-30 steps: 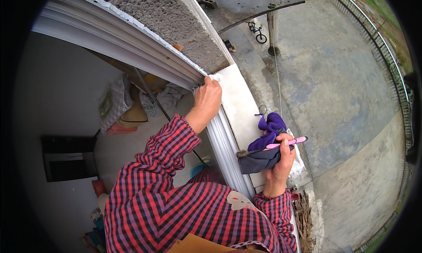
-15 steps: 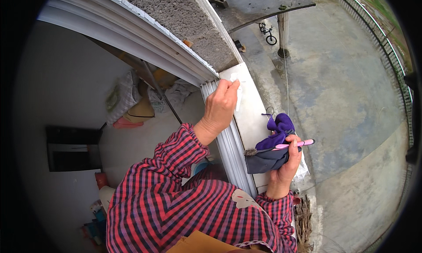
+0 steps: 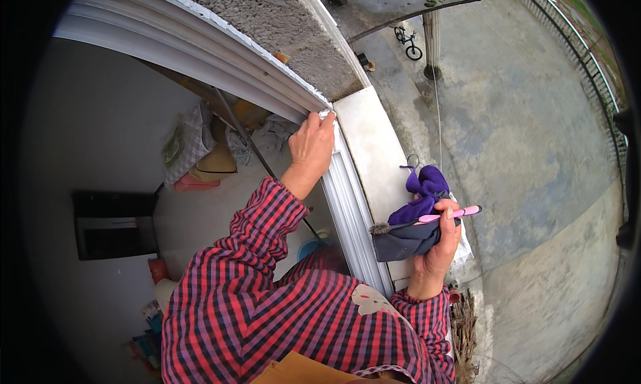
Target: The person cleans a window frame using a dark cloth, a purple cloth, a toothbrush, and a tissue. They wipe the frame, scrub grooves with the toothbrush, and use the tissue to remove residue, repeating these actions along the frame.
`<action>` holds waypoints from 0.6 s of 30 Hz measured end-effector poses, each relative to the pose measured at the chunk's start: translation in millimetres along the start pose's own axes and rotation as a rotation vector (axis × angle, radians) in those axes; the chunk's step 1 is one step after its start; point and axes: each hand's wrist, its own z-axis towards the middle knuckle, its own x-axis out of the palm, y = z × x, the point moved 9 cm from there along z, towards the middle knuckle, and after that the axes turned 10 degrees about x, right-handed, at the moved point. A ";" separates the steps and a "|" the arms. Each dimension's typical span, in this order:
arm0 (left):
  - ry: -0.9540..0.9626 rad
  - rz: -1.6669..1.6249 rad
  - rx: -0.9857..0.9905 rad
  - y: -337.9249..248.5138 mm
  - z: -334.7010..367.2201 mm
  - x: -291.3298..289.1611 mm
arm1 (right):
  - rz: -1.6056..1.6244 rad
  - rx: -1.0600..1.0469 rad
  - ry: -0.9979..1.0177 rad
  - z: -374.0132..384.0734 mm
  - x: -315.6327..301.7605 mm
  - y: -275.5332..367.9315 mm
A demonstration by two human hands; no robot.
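My left hand (image 3: 312, 144) is closed, fingertips pressed at the corner where the white window frame meets the sliding track (image 3: 357, 217). A crumpled white tissue (image 3: 327, 113) shows a little at those fingertips; most of it is hidden. My right hand (image 3: 437, 254) is wrapped around a purple and dark grey cloth bundle (image 3: 406, 240) over the outer sill. Across the bundle lies a pink-handled toothbrush (image 3: 449, 216), pinned under my thumb and fingers, its worn grey bristles pointing left. Something white and crinkled (image 3: 462, 250) shows behind the right hand.
The pale outer sill (image 3: 374, 140) runs beside the track, below a rough grey wall (image 3: 267, 27). Outside and lower lies a concrete yard (image 3: 527, 137) with a pillar (image 3: 433, 44) and bicycle (image 3: 408, 45). Inside, a dark pole (image 3: 244, 127) slants near several bags (image 3: 190, 144).
My left hand has moved left with the tissue, from above the outer sill to the corner of the window track. The right hand keeps hold of the cloth bundle and toothbrush, almost in place.
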 end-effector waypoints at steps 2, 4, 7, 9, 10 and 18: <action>0.127 0.081 0.013 1.9 2.5 0.9 | 0.019 0.006 0.025 0.4 1.5 -0.6; 0.290 0.124 0.035 3.1 6.4 6.7 | 0.006 0.003 0.001 1.0 -0.5 0.1; 0.556 0.099 0.022 6.1 8.2 22.6 | -0.002 0.010 0.005 1.0 -0.7 0.7; 0.558 0.076 0.035 7.9 17.5 21.1 | 0.009 0.023 0.020 1.7 0.1 0.0; 0.529 0.062 0.057 7.0 21.5 18.3 | 0.020 0.031 0.023 2.2 0.1 -0.3; 0.409 -0.179 -0.054 -2.6 13.9 3.3 | 0.058 0.032 0.061 5.7 -1.0 -2.2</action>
